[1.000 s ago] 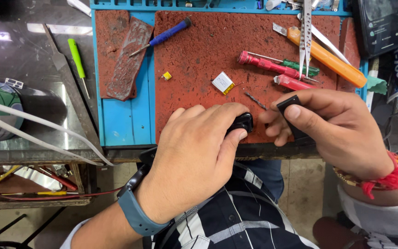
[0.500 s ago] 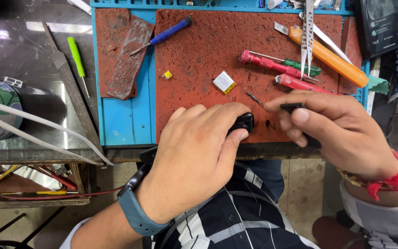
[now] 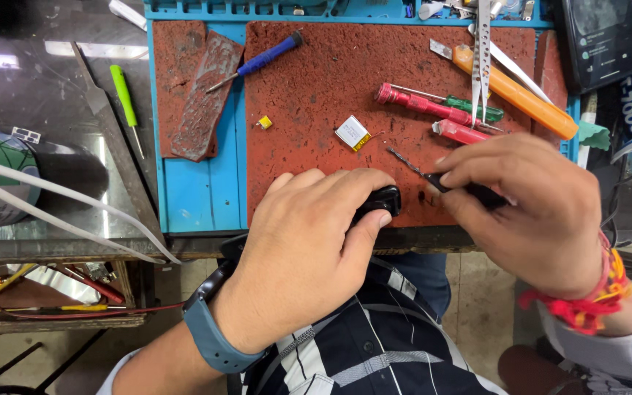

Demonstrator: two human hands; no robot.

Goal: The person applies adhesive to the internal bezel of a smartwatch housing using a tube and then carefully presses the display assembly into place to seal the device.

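Observation:
My left hand [image 3: 309,241] is closed around a small black device [image 3: 380,199] at the near edge of a worn red work mat [image 3: 316,80]. Only the device's right end shows past my thumb. My right hand [image 3: 535,212] grips a thin black-handled tool [image 3: 469,190], its metal tip [image 3: 400,159] pointing up and left over the mat, a little right of the black device. A small silver and yellow battery cell [image 3: 352,133] lies on the mat just above the tool's tip. A tiny yellow part [image 3: 263,122] lies further left.
Red [image 3: 418,102], green and blue [image 3: 257,62] screwdrivers, an orange-handled knife [image 3: 513,91] and steel tweezers [image 3: 483,55] lie on the mat. A phone [image 3: 600,40] sits at the top right. A green screwdriver [image 3: 124,99] and a metal blade rest on the glass surface at left.
My right hand turned and shifted right, drawing the black-handled tool out so that its metal tip now shows. My left hand kept still on the black device.

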